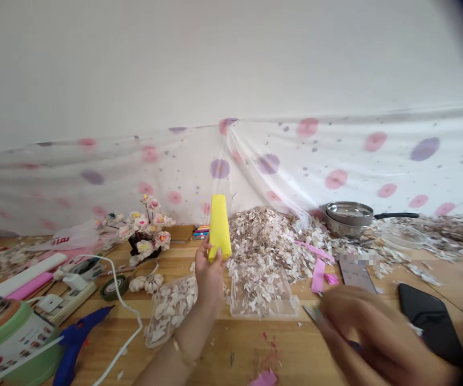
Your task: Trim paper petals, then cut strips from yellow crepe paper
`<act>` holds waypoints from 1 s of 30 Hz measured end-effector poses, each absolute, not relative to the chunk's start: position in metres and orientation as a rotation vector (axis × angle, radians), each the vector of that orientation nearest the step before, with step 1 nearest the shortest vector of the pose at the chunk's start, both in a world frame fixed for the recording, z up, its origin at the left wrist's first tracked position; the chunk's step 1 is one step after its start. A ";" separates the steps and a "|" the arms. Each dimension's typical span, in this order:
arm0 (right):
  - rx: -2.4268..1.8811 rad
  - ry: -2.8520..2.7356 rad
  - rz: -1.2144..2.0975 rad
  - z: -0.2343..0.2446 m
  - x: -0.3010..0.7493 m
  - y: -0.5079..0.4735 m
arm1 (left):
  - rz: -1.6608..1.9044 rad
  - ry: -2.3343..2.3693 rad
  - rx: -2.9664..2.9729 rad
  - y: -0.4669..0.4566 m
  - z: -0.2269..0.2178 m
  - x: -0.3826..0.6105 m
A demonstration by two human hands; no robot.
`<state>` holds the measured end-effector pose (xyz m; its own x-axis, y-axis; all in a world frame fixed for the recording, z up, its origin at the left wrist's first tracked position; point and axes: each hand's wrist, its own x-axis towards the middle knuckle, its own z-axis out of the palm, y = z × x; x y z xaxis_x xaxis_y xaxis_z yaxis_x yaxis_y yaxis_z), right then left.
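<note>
Head view: left hand (209,271) pinches a yellow paper roll (219,228) upright beside the shell pile (271,236). Right hand (360,321), in front of the pile, is blurred: grip cannot be told.

The table (231,351) lies bare at the front middle, between the white cable (129,313) on the left and the blurred right hand (360,327). Behind it the way is narrow: the left hand (209,273) stands in the gap between a bag of shells (170,305) and a clear tray (263,297), and the shell heap (271,236) blocks the back. A phone (428,316) fills the right edge; a glue gun (76,343) and green pot (9,338) crowd the left.
</note>
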<state>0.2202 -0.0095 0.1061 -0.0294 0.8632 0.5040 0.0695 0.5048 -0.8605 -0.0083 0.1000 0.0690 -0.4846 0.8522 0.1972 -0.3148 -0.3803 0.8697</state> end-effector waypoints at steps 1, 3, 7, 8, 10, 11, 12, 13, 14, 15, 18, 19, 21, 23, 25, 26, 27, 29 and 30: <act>-0.914 -1.588 0.733 0.106 0.213 0.001 | 1.904 0.997 0.865 0.080 0.068 -0.005; -1.003 -1.569 0.795 0.096 0.197 0.022 | 1.798 0.932 0.913 0.043 0.060 0.001; -0.913 -1.396 1.337 0.059 0.173 0.039 | 1.732 0.880 0.986 -0.009 0.031 0.016; -0.822 -1.335 1.451 0.052 0.169 0.037 | 1.717 0.895 1.024 -0.017 0.024 0.020; -0.674 -1.208 1.567 0.043 0.162 0.029 | 1.700 0.956 1.120 -0.029 0.010 0.030; -0.641 -1.158 1.574 0.041 0.159 0.025 | 1.695 0.998 1.179 -0.032 0.004 0.034; -0.644 -1.123 1.561 0.040 0.157 0.022 | 1.688 1.045 1.250 -0.035 -0.001 0.037; -0.678 -1.102 1.532 0.040 0.155 0.020 | 1.665 1.091 1.333 -0.036 -0.005 0.040; -0.727 -1.091 1.496 0.040 0.153 0.018 | 1.633 1.134 1.414 -0.037 -0.008 0.041; -0.779 -1.086 1.458 0.040 0.152 0.018 | 1.596 1.172 1.481 -0.038 -0.010 0.042; -0.835 -1.090 1.401 0.037 0.153 0.019 | 1.496 1.216 1.540 -0.037 -0.008 0.038; -0.822 -1.098 1.401 0.035 0.155 0.019 | 1.498 1.220 1.535 -0.035 -0.005 0.036; -0.803 -1.116 1.392 0.032 0.158 0.019 | 1.552 1.276 1.569 -0.032 0.003 0.030; -0.820 -1.139 1.341 0.027 0.160 0.018 | 1.618 1.404 1.659 -0.029 0.013 0.027; -0.855 -1.183 1.283 0.022 0.160 0.015 | 1.648 1.435 1.676 -0.026 0.021 0.028; -0.869 -1.219 1.262 0.020 0.159 0.013 | 1.651 1.398 1.646 -0.024 0.024 0.030; -0.872 -1.265 1.245 0.018 0.158 0.011 | 1.633 1.338 1.603 -0.022 0.027 0.033; -0.846 -1.366 1.228 0.015 0.156 0.005 | 1.545 1.232 1.461 -0.017 0.028 0.037; -0.820 -1.419 1.244 0.015 0.155 0.003 | 1.481 1.210 1.353 -0.014 0.027 0.037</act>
<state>0.1551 0.0026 0.0151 -0.2346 0.9378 0.2560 -0.1305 0.2306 -0.9643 0.0375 -0.0137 0.0271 -0.1308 0.9595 0.2495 0.0532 -0.2445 0.9682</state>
